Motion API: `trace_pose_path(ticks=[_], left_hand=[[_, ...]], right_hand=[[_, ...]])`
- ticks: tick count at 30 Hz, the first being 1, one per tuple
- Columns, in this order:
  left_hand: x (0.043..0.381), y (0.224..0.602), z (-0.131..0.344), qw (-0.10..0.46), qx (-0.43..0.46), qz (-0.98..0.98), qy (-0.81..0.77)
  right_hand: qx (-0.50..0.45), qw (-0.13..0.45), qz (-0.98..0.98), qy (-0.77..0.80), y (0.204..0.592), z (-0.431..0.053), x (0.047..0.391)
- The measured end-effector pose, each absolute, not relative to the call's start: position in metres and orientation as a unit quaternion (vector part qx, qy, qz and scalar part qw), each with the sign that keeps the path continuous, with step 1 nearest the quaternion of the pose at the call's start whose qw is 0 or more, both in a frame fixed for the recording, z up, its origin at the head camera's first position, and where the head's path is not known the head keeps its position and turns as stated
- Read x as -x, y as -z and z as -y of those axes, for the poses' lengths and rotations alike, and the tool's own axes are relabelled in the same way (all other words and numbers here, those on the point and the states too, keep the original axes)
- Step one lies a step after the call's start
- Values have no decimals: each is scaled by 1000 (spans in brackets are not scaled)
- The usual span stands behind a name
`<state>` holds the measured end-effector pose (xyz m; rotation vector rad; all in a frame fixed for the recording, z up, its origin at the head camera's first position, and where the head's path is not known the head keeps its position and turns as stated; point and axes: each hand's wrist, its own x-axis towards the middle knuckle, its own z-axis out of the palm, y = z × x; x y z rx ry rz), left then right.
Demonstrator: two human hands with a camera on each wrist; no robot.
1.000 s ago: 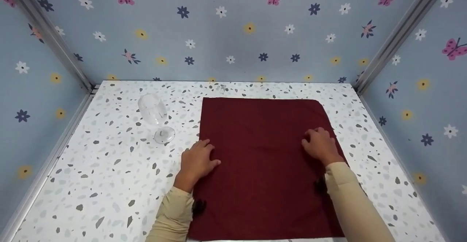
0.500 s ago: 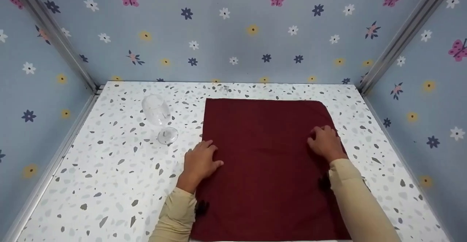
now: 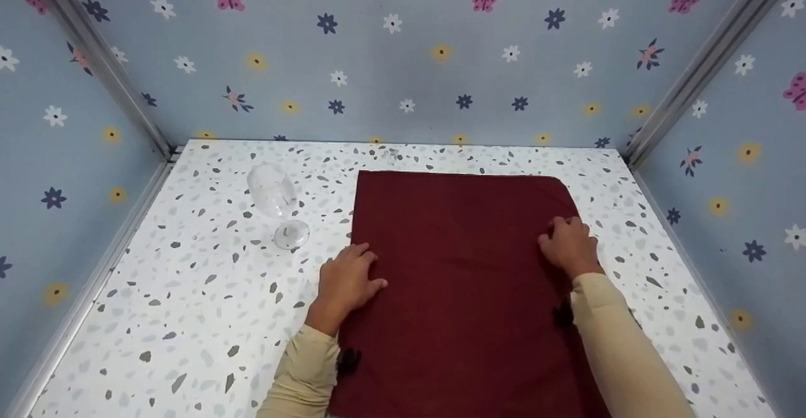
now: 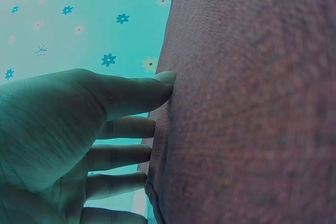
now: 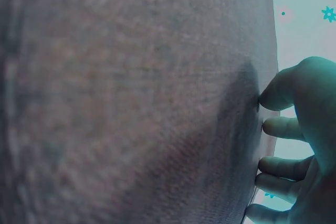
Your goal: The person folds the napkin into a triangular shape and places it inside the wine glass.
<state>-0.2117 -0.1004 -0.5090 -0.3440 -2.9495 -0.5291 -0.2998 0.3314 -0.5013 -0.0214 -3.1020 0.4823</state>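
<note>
A dark red cloth [image 3: 459, 292] lies spread on the speckled table, with faint creases across its middle. My left hand [image 3: 345, 282] rests on its left edge; in the left wrist view the fingers are almost straight and the thumb [image 4: 139, 95] touches the fabric. At the right edge is my right hand [image 3: 570, 247], its fingertips pressed down on the cloth. Seen from the right wrist, those fingers [image 5: 286, 167] are slightly bent and spread, their tips against the cloth with no fabric pinched between them.
A clear stemmed glass [image 3: 274, 191] stands on the table [image 3: 189, 267] to the left of the cloth. Blue patterned panels [image 3: 378, 46] enclose the back and both sides, joined by metal corner strips [image 3: 699, 59].
The head view has shifted slightly. My right hand has slid a little to the right, and the cloth's right edge has moved with it. The left hand stays in place on the cloth.
</note>
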Motion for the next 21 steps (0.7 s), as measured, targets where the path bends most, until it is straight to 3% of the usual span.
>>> trace_pose_path(ticks=[21], left_hand=[[211, 510, 100, 56, 108, 977, 176]], right_hand=[[40, -9, 983, -181, 507, -342, 311]])
